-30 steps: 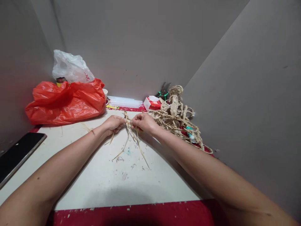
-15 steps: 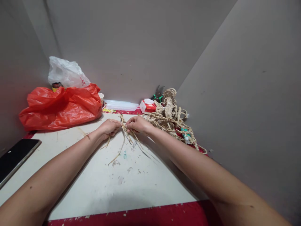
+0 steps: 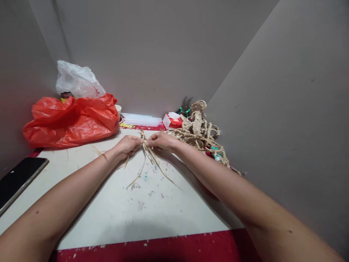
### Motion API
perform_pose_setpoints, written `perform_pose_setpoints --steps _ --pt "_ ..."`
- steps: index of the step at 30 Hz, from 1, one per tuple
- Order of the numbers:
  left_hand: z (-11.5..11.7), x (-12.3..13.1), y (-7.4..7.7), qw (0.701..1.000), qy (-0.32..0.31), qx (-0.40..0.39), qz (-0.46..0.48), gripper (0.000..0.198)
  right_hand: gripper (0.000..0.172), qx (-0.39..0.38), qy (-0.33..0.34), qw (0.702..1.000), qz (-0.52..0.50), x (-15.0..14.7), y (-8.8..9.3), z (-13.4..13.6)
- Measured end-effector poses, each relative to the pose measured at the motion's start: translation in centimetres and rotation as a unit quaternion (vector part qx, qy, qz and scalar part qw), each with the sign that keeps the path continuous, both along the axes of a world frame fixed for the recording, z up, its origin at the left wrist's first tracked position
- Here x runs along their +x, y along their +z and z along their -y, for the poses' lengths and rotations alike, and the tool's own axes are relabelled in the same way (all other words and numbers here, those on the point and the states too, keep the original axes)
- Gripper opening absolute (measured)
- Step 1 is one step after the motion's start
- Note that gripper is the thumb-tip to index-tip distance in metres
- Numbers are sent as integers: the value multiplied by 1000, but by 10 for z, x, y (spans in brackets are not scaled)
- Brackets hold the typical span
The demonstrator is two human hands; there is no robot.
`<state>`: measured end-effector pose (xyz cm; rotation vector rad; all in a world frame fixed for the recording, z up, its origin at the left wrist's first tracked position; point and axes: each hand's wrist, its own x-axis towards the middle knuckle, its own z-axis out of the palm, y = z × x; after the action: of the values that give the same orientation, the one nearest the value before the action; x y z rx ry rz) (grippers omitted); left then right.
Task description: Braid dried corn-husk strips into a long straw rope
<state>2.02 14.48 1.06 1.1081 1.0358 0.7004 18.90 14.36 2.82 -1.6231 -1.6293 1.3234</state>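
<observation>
Pinching straw strands (image 3: 145,146), left hand (image 3: 129,144) and right hand (image 3: 163,141) each show a closed grip; braided rope (image 3: 198,127) lies right of the strands, red plastic bag (image 3: 75,122) left.

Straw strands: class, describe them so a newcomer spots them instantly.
Find the white tabletop, then the left hand and right hand nearly meeting near its far edge. Both pinch the straw strands, whose thin, loose ends fan toward the viewer, unlike the rope heaped at right.

The near white board (image 3: 114,214) allows passage, but braided rope (image 3: 198,127) blocks far right.
</observation>
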Motion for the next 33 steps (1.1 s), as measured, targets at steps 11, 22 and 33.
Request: perform_pose_setpoints --steps 11,22,33 --pt "3 2 1 1000 10 26 0 16 13 -119 35 984 -130 -6 5 8" --pt "8 5 -3 991 3 118 -69 17 23 41 117 978 165 -6 15 11" --pt "0 8 -13 977 19 203 -68 20 21 39 118 985 122 0 10 9"
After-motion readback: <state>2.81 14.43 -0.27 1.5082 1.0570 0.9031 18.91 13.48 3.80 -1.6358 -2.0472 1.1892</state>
